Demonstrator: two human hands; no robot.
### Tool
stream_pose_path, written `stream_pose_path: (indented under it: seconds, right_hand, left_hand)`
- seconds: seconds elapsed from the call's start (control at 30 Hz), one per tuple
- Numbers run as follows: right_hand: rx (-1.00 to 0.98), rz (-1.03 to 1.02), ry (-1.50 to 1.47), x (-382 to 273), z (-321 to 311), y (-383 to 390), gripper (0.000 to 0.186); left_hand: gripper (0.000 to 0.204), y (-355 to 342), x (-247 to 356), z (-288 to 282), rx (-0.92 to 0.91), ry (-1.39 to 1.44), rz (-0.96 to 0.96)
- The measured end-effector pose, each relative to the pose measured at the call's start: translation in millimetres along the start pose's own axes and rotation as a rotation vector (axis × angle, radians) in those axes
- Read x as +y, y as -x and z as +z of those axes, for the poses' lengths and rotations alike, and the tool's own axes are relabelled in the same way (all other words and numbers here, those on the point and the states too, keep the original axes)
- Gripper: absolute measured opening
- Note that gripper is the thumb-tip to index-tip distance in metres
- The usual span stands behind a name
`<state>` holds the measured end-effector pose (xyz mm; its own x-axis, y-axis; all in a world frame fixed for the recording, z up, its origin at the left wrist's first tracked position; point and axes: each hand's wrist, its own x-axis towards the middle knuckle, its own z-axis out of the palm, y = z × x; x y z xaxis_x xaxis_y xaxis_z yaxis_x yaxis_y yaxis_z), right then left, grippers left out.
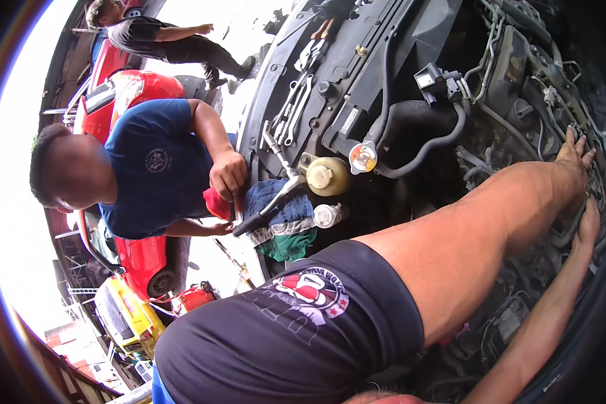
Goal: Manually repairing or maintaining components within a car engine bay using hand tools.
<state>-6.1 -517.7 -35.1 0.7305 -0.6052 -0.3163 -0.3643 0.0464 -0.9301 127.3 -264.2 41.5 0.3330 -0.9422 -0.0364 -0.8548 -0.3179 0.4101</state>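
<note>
My left arm, in a dark sleeve, stretches across the engine bay to the far right. At its end my left hand [575,153] is among hoses and lines deep beside the engine, its visible fingers extended and apart. Just below it in the picture, my right hand [589,221] reaches into the same spot, close to a ribbed hose [564,237]. Most of the right hand's fingers are hidden or dim, and whatever either hand touches cannot be made out. The engine cover [508,64] lies above the left hand.
A ratchet [279,194] rests on a blue rag [289,205] beside a yellowish reservoir [328,176] and a radiator cap [362,157]. Several wrenches [295,111] and pliers [314,48] lie on the front panel. A co-worker [151,158] stands there; another person [172,40] is farther off, near red cars [141,259].
</note>
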Motion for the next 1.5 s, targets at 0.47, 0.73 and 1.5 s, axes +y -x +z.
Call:
stream_pose_path:
  seconds: [0.47,0.73,1.5]
  right_hand:
    - [0.114,-0.140,0.276,31.5,-25.9,-30.8,0.043]
    - [0.133,-0.130,0.173,29.8,-44.0,-3.9,0.030]
    - [0.433,-0.343,0.454,-87.1,75.1,211.4,0.020]
  left_hand:
    - [0.095,1.7,1.4,-5.1,-0.019,-0.027,0.018]
    - [0.075,29.7,14.1,-11.6,0.161,0.066,0.120]
    - [0.042,543.6,-8.3,1.6,0.460,0.237,-0.318]
